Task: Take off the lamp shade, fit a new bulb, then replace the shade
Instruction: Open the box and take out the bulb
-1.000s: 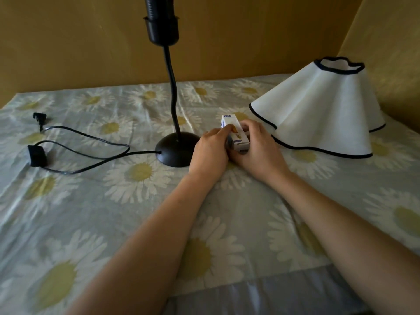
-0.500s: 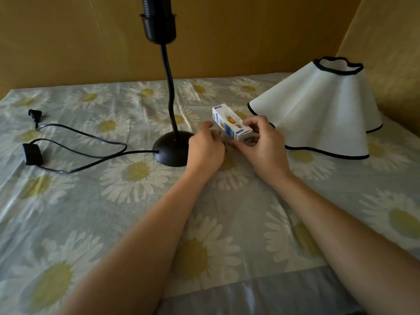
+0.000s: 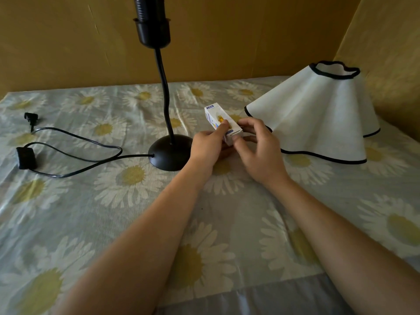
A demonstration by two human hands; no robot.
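Head view
Box [image 3: 221, 120]: being held above the cloth [image 3: 113, 201], between base [image 3: 170, 153] and shade [image 3: 318, 114], tilted.
Left hand [image 3: 208, 147]: being closed round the box's near side, thumb pressed on top.
Right hand [image 3: 259, 151]: fingertips being pinched at the box's near end.
Shade: being left off, standing on the cloth, right.
Socket [image 3: 152, 26]: being left bare.
Cord [image 3: 79, 153]: lying looped, left.

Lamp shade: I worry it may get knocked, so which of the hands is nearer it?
Right. The right hand sits just beside the lamp shade; the left hand lies farther, toward the lamp base.
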